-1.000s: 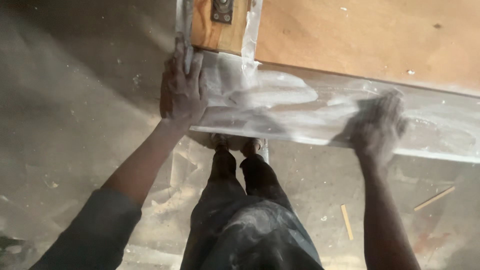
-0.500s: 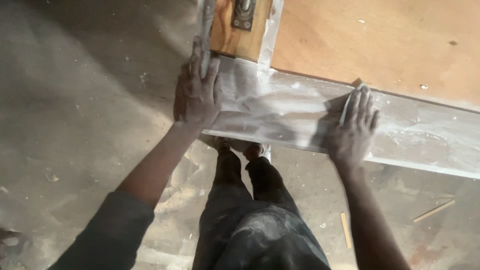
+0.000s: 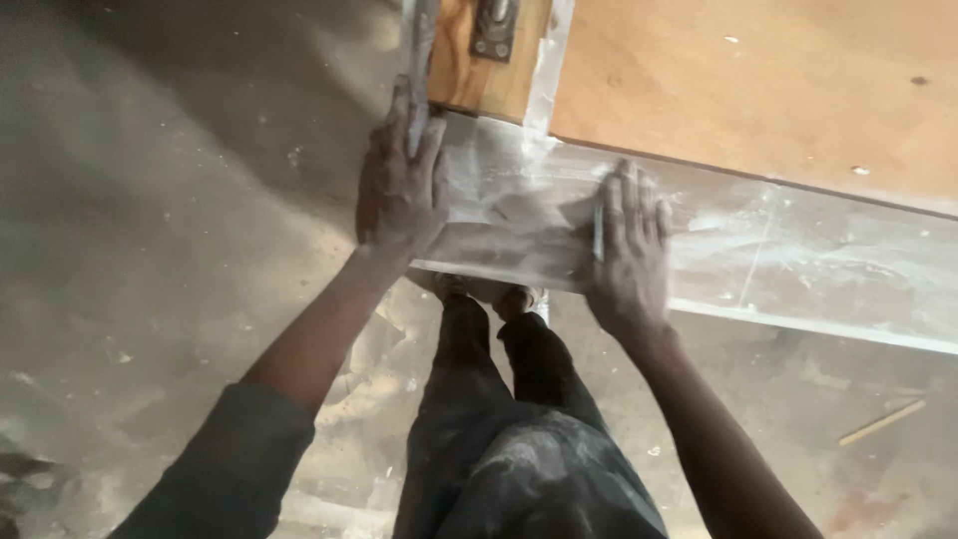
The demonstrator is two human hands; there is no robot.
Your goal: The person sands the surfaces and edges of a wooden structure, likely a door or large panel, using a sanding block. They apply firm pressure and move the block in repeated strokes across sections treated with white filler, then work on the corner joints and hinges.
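Note:
A wooden panel [image 3: 758,90] lies flat in front of me, and its near edge is a pale, dust-coated strip [image 3: 798,265]. My left hand [image 3: 401,190] grips the panel's left corner, its fingers lying up along a narrow white side strip [image 3: 417,40]. My right hand [image 3: 629,250] lies flat on the dusty strip with the fingers spread. A thin pale sliver shows beside its index finger. Whether anything lies under the palm is hidden. A metal fitting [image 3: 494,30] sits on the wood near the corner, above and between my hands.
My dusty dark trousers [image 3: 519,439] and feet [image 3: 489,292] are directly below the panel's edge. The concrete floor [image 3: 160,220] is strewn with dust and scraps. A small wooden stick [image 3: 881,422] lies on the floor at the right.
My right hand has slid left along the dusty strip, closer to my left hand. My left hand has stayed on the corner.

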